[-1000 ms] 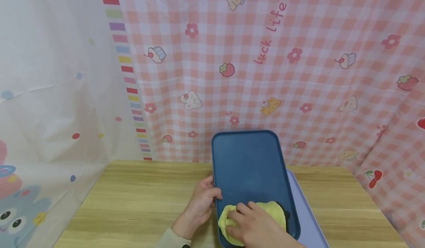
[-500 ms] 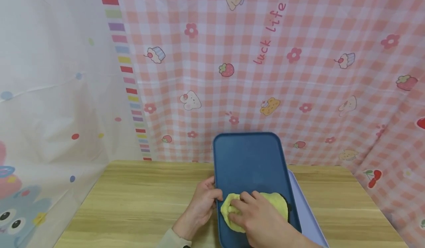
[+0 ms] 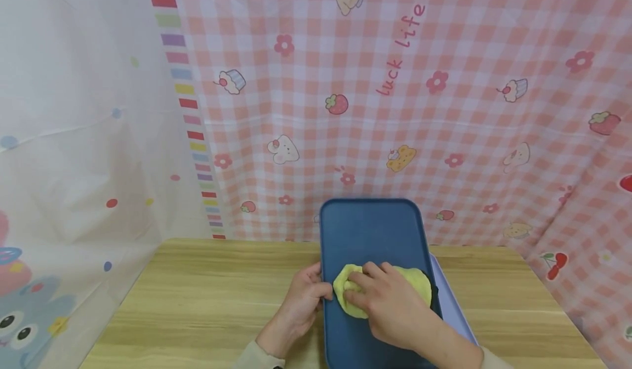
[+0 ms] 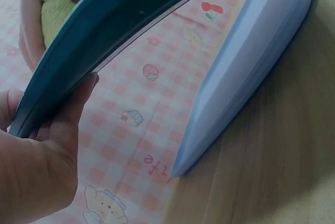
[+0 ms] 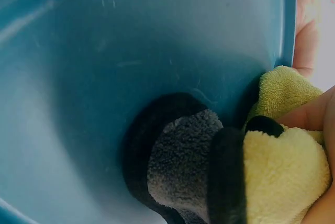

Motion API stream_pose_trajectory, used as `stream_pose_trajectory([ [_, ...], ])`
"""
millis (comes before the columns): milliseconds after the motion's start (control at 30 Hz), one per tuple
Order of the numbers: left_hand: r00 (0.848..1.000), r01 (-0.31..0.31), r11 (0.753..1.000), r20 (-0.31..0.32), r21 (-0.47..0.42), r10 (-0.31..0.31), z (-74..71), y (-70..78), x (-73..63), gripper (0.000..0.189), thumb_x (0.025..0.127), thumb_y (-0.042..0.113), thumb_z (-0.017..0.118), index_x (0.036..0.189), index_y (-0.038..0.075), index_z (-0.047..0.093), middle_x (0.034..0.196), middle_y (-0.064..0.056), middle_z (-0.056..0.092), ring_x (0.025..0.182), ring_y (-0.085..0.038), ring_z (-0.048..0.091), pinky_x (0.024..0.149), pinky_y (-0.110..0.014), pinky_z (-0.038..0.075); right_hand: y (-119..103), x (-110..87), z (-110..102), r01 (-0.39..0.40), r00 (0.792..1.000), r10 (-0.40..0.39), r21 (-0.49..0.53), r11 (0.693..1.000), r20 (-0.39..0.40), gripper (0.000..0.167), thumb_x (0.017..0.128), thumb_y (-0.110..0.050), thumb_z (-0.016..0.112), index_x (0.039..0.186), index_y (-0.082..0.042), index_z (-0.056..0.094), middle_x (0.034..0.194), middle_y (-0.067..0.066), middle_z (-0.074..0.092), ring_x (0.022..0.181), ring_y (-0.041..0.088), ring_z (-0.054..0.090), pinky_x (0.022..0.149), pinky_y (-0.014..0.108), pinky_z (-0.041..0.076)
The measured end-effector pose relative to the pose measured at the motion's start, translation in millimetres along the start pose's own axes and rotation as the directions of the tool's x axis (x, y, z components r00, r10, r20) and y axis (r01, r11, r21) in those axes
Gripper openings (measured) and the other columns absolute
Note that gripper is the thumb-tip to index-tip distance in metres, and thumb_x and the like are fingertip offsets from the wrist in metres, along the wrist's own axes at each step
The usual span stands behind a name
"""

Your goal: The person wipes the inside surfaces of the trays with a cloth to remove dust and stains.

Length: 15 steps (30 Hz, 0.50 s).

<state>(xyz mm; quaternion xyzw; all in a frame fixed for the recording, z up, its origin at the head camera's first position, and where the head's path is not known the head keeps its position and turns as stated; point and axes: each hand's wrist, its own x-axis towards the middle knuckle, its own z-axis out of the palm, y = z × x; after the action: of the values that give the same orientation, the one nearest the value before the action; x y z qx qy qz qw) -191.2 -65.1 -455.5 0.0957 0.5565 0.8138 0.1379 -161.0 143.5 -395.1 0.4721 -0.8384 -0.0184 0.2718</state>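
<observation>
A blue rectangular tray [image 3: 375, 229] is held tilted up, facing me. My left hand [image 3: 302, 299] grips its left edge; the left wrist view has the fingers behind the tray [image 4: 120, 12] and the thumb on the other side. My right hand [image 3: 390, 306] holds a bunched yellow cleaning cloth [image 3: 418, 285] against the tray's face, around its middle. Seen from the right wrist, the cloth [image 5: 282, 174] is yellow on one side and grey on the other, with black edging. The right palm hides part of it.
A lavender tray [image 3: 450, 297] lies on the wood-grain table [image 3: 207, 303], partly hidden behind the blue one. Pink checked fabric [image 3: 306, 155] hangs along the table's back edge, and a white printed sheet [image 3: 99, 155] hangs at the left.
My right hand has slid the cloth up the blue tray, from its lower part to around the middle. The tray has shifted slightly right and down; my left hand keeps its grip.
</observation>
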Motion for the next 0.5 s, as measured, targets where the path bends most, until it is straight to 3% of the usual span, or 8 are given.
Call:
stream_pose_trajectory([
  [233, 1.0, 0.009, 1.0, 0.011, 0.003, -0.009, 0.8, 1.0, -0.8, 0.071, 0.067, -0.014, 0.05, 0.137, -0.008, 0.061, 0.097, -0.007, 0.078, 0.075, -0.009, 0.07, 0.062, -0.022, 0.055, 5, 9.9, 2, -0.018, 1.0, 0.018, -0.021, 1.0, 0.015, 0.043, 0.067, 0.002, 0.07, 0.102, -0.023, 0.075, 0.11, 0.001, 0.069, 0.09, 0.022, 0.056, 0.067, 0.032, 0.041],
  [500, 1.0, -0.001, 1.0, -0.012, 0.021, 0.002, 2.0, 2.7, -1.0, 0.073, 0.067, -0.014, 0.052, 0.14, -0.008, 0.059, 0.094, -0.005, 0.077, 0.066, -0.006, 0.061, 0.052, -0.018, 0.041, 11, 26.2, 3, -0.024, 1.0, 0.025, -0.05, 0.998, 0.019, 0.042, 0.071, 0.0, 0.071, 0.106, -0.022, 0.076, 0.112, 0.003, 0.069, 0.089, 0.024, 0.056, 0.067, 0.032, 0.041],
])
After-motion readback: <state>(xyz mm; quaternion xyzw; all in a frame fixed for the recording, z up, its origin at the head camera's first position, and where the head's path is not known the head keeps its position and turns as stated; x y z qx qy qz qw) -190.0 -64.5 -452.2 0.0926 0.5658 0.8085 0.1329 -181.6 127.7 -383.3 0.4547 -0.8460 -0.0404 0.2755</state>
